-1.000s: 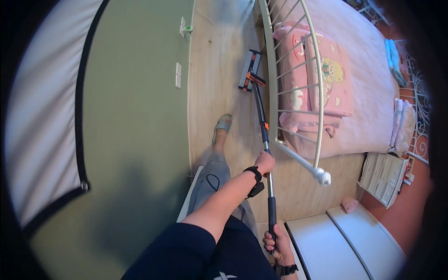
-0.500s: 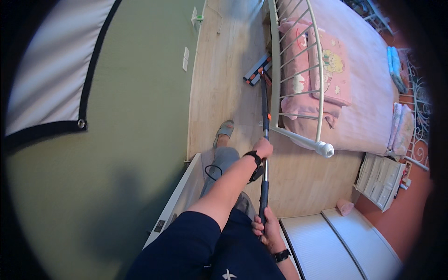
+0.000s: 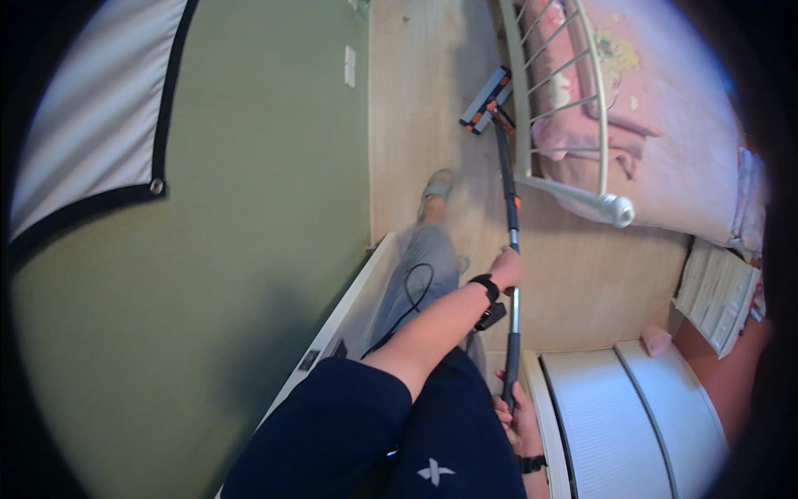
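Observation:
A long-handled flat mop (image 3: 510,204) slants away from me, its wide grey, black and orange head (image 3: 486,101) on the wooden floor beside the bed frame. My left hand (image 3: 508,270) is wrapped round the silver middle part of the pole. Lower down, near my body, my right hand (image 3: 517,413) is closed on the dark grip at the pole's end. Black bands circle both wrists.
Close to the mop's right side stands the white metal bed frame (image 3: 602,125), with pink bedding (image 3: 682,166). A green wall (image 3: 258,183) runs along the left. White sliding doors (image 3: 603,416) and a white slatted cabinet (image 3: 716,291) are at right.
My view has shifted, so the bed and cabinet sit farther right and higher. The mop head lies closer to the bed's near end post. Both hands keep their hold.

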`<state>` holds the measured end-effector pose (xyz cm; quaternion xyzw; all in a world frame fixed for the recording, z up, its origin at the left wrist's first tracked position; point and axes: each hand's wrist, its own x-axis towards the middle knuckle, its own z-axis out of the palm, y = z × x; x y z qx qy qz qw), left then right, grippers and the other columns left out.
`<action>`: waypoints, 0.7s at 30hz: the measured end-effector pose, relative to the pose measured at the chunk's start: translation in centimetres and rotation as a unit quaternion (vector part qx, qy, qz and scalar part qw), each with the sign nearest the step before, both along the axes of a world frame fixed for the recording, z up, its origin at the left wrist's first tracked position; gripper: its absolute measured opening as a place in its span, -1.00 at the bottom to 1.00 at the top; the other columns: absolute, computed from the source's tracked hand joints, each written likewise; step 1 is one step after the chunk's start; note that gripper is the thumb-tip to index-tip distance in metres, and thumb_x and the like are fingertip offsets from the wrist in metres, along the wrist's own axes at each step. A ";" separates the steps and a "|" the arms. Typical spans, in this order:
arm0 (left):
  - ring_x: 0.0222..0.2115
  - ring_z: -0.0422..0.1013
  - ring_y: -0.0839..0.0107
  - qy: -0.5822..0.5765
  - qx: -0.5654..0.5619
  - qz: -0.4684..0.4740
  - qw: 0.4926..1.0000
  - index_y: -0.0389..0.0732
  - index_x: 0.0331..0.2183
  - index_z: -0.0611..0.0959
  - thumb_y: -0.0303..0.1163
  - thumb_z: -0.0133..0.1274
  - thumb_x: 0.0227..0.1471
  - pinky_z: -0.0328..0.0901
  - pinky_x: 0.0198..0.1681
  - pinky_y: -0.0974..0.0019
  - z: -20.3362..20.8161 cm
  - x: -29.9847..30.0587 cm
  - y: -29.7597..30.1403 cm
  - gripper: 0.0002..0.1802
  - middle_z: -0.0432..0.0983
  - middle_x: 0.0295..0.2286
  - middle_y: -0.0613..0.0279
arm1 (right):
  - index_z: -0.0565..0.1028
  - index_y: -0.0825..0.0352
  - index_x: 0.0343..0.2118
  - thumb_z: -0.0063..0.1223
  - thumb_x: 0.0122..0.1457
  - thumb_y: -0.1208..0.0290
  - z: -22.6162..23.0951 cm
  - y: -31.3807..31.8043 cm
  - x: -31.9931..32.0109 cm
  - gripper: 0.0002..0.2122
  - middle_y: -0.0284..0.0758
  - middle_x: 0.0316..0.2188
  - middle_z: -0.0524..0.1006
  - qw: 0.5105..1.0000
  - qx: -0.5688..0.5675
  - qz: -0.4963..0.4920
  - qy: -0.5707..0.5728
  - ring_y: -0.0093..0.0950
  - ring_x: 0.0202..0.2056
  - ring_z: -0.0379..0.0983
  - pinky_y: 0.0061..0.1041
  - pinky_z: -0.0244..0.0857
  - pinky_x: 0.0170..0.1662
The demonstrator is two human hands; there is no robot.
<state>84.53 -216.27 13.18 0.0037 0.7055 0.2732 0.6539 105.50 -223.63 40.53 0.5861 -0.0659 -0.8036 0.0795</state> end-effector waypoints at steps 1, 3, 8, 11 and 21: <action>-0.36 0.63 -0.14 -0.047 -0.044 0.014 0.998 -0.35 -0.03 0.27 -0.47 0.02 0.16 0.56 -0.58 -0.15 0.9 1.4 -0.6 -0.60 0.57 -0.17 -0.29 | 0.29 0.11 0.30 -0.13 0.44 -0.02 0.8 -0.6 1.7 -0.52 -0.45 -0.59 0.26 1.000 0.001 0.011 -0.028 -0.66 -0.68 0.10 -0.63 0.04 -0.67; -0.35 0.63 -0.15 -0.051 -0.039 0.009 0.998 -0.40 -0.04 0.27 -0.46 0.01 0.16 0.56 -0.60 -0.15 2.6 3.9 -2.2 -0.60 0.56 -0.18 -0.30 | 0.31 0.13 0.29 -0.13 0.45 0.01 2.2 -1.5 4.7 -0.54 -0.45 -0.60 0.27 0.999 -0.011 -0.008 -0.033 -0.66 -0.70 0.10 -0.62 0.05 -0.68; -0.35 0.63 -0.16 -0.069 -0.035 0.017 0.997 -0.43 -0.03 0.28 -0.44 0.03 0.16 0.58 -0.55 -0.09 3.5 7.4 -4.2 -0.57 0.56 -0.18 -0.30 | 0.36 0.27 0.24 -0.09 0.44 0.05 3.5 -2.2 7.5 -0.53 -0.38 -0.52 0.42 0.999 0.023 0.018 -0.033 -0.61 -0.65 0.27 -0.60 0.24 -0.60; -0.35 0.63 -0.14 -0.044 -0.041 0.014 0.998 -0.43 -0.04 0.31 -0.44 0.02 0.18 0.59 -0.51 -0.06 2.1 8.1 -3.8 -0.60 0.58 -0.21 -0.30 | 0.44 0.35 0.17 -0.04 0.41 0.08 3.4 -1.9 6.3 -0.54 -0.23 -0.22 0.57 0.984 0.090 0.113 -0.105 -0.45 -0.26 0.49 -0.53 0.41 -0.15; -0.27 0.65 -0.05 -0.044 -0.060 0.003 0.997 -0.34 -0.02 0.35 -0.52 0.05 0.17 0.61 -0.35 -0.02 2.9 5.8 1.9 -0.63 0.61 -0.19 -0.20 | 0.39 0.37 0.22 -0.19 0.47 0.15 4.2 4.0 3.9 -0.57 -0.16 0.05 0.56 0.977 0.118 0.149 -0.093 -0.35 0.05 0.51 -0.41 0.37 0.17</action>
